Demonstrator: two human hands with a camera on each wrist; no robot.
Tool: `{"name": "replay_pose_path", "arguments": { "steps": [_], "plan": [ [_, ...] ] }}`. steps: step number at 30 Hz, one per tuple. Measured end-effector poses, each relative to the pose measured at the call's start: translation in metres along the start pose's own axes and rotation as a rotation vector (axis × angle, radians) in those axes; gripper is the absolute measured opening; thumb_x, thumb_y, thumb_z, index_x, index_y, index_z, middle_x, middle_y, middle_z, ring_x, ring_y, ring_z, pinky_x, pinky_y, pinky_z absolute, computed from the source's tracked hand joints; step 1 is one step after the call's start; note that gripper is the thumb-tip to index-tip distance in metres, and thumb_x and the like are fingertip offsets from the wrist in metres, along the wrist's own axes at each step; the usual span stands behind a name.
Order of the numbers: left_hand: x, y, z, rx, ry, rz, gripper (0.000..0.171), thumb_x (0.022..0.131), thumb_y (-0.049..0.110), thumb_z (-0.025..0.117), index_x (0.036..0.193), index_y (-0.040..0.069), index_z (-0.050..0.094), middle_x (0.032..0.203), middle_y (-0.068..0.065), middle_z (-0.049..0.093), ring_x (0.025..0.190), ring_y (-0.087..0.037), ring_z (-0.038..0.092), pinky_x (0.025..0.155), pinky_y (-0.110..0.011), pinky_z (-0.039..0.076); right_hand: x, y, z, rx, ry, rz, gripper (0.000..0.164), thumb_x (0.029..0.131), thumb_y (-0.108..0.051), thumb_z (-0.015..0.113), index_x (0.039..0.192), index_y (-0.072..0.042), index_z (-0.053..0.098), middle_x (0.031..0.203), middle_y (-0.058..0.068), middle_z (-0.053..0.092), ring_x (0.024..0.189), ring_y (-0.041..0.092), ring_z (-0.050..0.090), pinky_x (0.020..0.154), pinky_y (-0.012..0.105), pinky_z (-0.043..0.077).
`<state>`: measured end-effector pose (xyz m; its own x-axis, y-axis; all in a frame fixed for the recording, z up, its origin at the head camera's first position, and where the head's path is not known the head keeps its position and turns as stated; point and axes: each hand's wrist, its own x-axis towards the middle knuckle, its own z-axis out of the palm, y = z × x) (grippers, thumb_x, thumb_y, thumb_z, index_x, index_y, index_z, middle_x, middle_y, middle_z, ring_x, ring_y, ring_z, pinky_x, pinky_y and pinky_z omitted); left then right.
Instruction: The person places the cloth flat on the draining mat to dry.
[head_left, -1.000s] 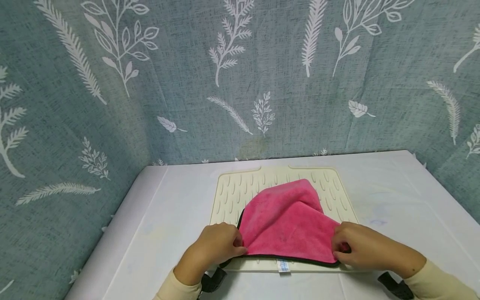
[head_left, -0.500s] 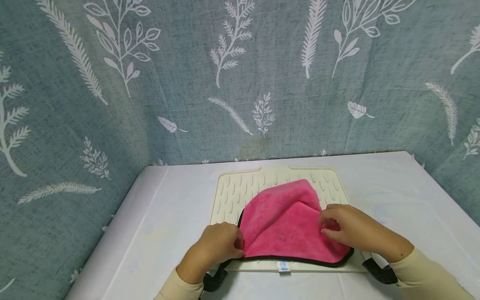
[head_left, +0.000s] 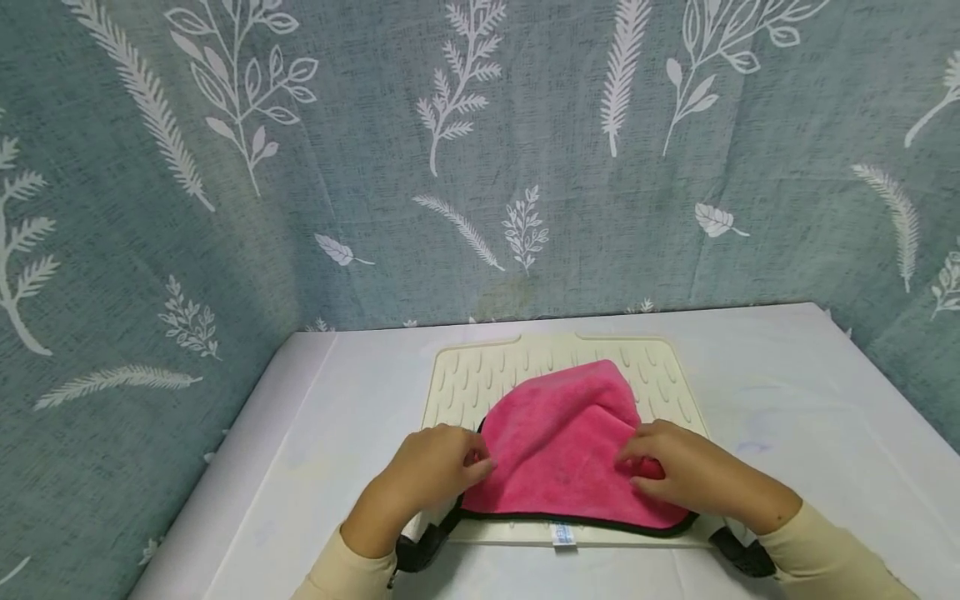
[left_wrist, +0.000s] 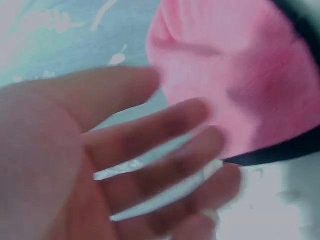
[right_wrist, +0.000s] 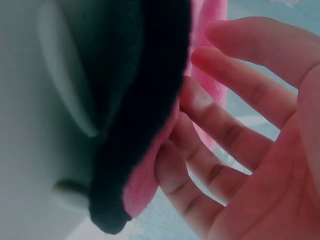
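Note:
A pink cloth (head_left: 558,471) with black edging lies folded and rumpled on a cream ridged mat (head_left: 461,387). At its left side my left hand (head_left: 435,467) hovers near the edge; in the left wrist view this hand's fingers (left_wrist: 150,140) are spread and apart from the cloth (left_wrist: 210,55). My right hand (head_left: 678,471) is over the cloth's right part. Seen from the right wrist, that hand's fingers (right_wrist: 215,130) are loosely bent, their tips against or very near the pink fabric (right_wrist: 142,187), with no pinch visible. A white label (head_left: 563,534) sticks out below the front edge.
The mat lies on a table (head_left: 345,400) covered with a white sheet. Blue-grey leaf-patterned fabric (head_left: 360,200) hangs behind the table and along its sides. Both wrists carry black straps.
My right hand has released the cloth's front right corner and moved left over it. My left hand has let go of the front left edge and risen slightly.

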<state>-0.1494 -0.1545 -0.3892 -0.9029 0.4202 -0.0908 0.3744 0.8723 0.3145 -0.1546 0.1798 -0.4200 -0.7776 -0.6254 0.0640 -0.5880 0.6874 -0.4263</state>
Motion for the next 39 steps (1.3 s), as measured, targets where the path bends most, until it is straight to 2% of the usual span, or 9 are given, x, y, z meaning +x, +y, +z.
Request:
{"name": "replay_pose_path", "arguments": {
  "steps": [3,6,10,15,20,27,35,39],
  "plan": [
    [0.015,0.000,-0.009,0.003,0.078,0.004,0.014,0.096,0.031,0.066,0.095,0.020,0.074,0.073,0.012,0.062,0.061,-0.004,0.051,0.059,-0.029,0.042,0.000,-0.001,0.003,-0.025,0.005,-0.013,0.021,0.082,-0.019,0.080,0.103,-0.022,0.077,0.102,-0.011,0.064,0.100,0.015,0.057,0.084,0.035,0.053],
    [0.033,-0.001,-0.016,0.017,0.138,0.013,0.016,0.097,0.030,0.064,0.103,0.019,0.073,0.082,0.009,0.066,0.067,-0.006,0.056,0.066,-0.031,0.044,0.000,-0.003,0.006,-0.051,0.015,-0.041,0.023,0.080,-0.020,0.082,0.103,-0.022,0.078,0.097,-0.012,0.061,0.094,0.012,0.054,0.079,0.031,0.051],
    [0.059,-0.004,-0.019,0.042,0.166,0.018,0.019,0.098,0.029,0.063,0.110,0.018,0.072,0.091,0.005,0.071,0.077,-0.012,0.063,0.073,-0.037,0.047,-0.002,-0.003,0.010,-0.064,0.013,-0.066,0.024,0.079,-0.022,0.082,0.102,-0.023,0.078,0.093,-0.013,0.059,0.088,0.008,0.048,0.072,0.027,0.047],
    [0.087,-0.005,-0.018,0.053,0.093,-0.013,0.022,0.100,0.028,0.059,0.116,0.017,0.070,0.099,0.002,0.073,0.089,-0.017,0.068,0.079,-0.041,0.051,-0.003,-0.003,0.012,-0.022,-0.016,-0.053,0.024,0.080,-0.022,0.081,0.104,-0.022,0.078,0.090,-0.015,0.057,0.083,0.004,0.043,0.069,0.023,0.042],
    [0.109,-0.003,-0.015,0.020,0.009,-0.021,0.026,0.102,0.027,0.054,0.120,0.017,0.070,0.105,-0.001,0.073,0.091,-0.016,0.068,0.082,-0.039,0.053,-0.004,-0.004,0.012,-0.011,-0.034,-0.045,0.026,0.079,-0.019,0.080,0.105,-0.019,0.078,0.081,-0.013,0.049,0.078,0.001,0.041,0.066,0.021,0.039],
    [0.126,0.000,-0.015,0.120,-0.002,-0.012,0.022,0.101,0.024,0.058,0.113,0.021,0.076,0.101,0.003,0.076,0.092,-0.014,0.068,0.085,-0.044,0.053,-0.002,-0.005,0.013,-0.028,-0.012,-0.088,0.024,0.078,-0.016,0.078,0.102,-0.018,0.077,0.080,-0.014,0.048,0.076,-0.001,0.040,0.066,0.020,0.039],
    [0.130,0.003,-0.011,0.035,-0.103,-0.063,0.025,0.103,0.030,0.055,0.114,0.019,0.075,0.115,0.001,0.073,0.101,-0.016,0.067,0.088,-0.041,0.052,-0.001,-0.004,0.014,-0.045,-0.011,-0.103,0.025,0.078,-0.017,0.079,0.103,-0.018,0.078,0.081,-0.014,0.051,0.075,-0.001,0.041,0.065,0.020,0.040],
    [0.132,0.001,-0.006,-0.011,-0.131,-0.067,0.026,0.103,0.030,0.055,0.115,0.016,0.074,0.115,-0.002,0.073,0.102,-0.017,0.067,0.090,-0.038,0.052,-0.002,-0.003,0.015,-0.050,-0.004,-0.106,0.024,0.078,-0.017,0.079,0.102,-0.019,0.078,0.082,-0.014,0.052,0.075,-0.001,0.041,0.066,0.020,0.041]
  ]
}}
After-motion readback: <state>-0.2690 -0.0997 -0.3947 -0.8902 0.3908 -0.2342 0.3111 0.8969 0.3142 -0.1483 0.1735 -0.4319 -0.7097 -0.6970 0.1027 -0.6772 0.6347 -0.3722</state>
